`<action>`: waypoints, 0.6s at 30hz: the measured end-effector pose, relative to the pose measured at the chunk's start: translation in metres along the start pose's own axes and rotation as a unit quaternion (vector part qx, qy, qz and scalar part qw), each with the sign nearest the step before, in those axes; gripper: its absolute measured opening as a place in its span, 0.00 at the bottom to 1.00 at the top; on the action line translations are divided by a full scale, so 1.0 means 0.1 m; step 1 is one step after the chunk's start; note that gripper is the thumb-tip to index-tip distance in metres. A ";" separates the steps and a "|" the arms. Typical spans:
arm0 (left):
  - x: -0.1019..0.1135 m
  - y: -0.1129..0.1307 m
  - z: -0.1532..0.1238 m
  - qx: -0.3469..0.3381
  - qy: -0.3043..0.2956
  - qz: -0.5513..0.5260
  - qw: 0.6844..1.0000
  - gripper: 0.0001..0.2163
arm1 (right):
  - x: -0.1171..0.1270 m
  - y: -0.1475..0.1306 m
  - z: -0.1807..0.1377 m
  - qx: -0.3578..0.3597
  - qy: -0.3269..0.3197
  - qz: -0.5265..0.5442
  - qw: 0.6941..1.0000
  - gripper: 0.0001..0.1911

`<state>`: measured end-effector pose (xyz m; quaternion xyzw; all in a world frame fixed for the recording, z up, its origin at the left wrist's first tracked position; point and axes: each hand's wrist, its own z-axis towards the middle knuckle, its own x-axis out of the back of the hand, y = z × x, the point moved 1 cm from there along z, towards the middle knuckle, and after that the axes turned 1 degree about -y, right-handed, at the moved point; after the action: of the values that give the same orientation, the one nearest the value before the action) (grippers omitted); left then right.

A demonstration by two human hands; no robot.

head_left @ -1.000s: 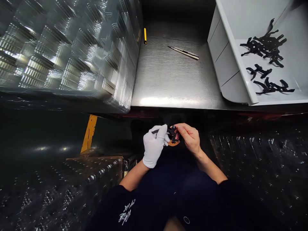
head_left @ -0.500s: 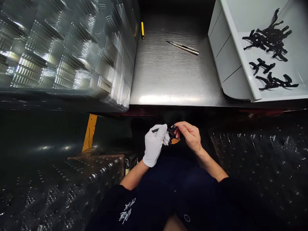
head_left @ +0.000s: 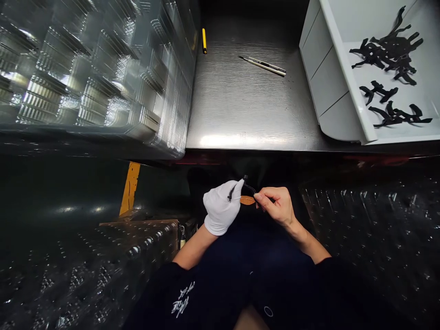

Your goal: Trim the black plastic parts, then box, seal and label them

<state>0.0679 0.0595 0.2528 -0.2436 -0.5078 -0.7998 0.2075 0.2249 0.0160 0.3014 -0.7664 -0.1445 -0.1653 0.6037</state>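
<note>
My left hand (head_left: 222,207), in a white glove, is closed around a thin, branched black part (head_left: 250,187) that looks like soft plastic or rubber. One end of it pokes out above the thumb, another on the palm side. With bare fingertips, my right hand (head_left: 279,205) pinches the part's right end, and a bent stretch spans the space between both hands. Just below that stretch shows an orange-brown oval thing (head_left: 247,200); whether I hold it or it lies behind, I cannot tell. Both hands are in front of the metal table's edge, above my lap.
On the metal table (head_left: 240,110) lie a yellow pen-like tool (head_left: 204,41) and slim white-and-black pen-like tools (head_left: 264,66). A white bin (head_left: 350,91) at right holds several similar black parts (head_left: 395,50). Stacked clear plastic trays (head_left: 103,91) stand at left. Dark plastic-covered stacks (head_left: 137,266) flank me.
My right hand has moved slightly right and down, drawing one end of the black part away from my left hand. The left hand has turned, its fingers closing further over the part.
</note>
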 end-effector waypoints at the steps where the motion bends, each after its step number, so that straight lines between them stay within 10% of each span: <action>1: 0.00 0.00 0.00 -0.002 0.004 0.001 1.000 0.18 | 0.00 -0.01 0.01 -0.004 -0.003 0.004 1.000 0.33; 18: -0.06 -0.06 -0.06 0.086 -0.048 -0.040 0.994 0.20 | -0.04 0.14 0.05 -0.099 -0.018 0.098 0.990 0.36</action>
<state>0.0680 0.0572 0.2427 -0.2428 -0.5931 -0.7483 0.1712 0.2272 0.0176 0.2860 -0.8356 -0.0622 -0.1046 0.5357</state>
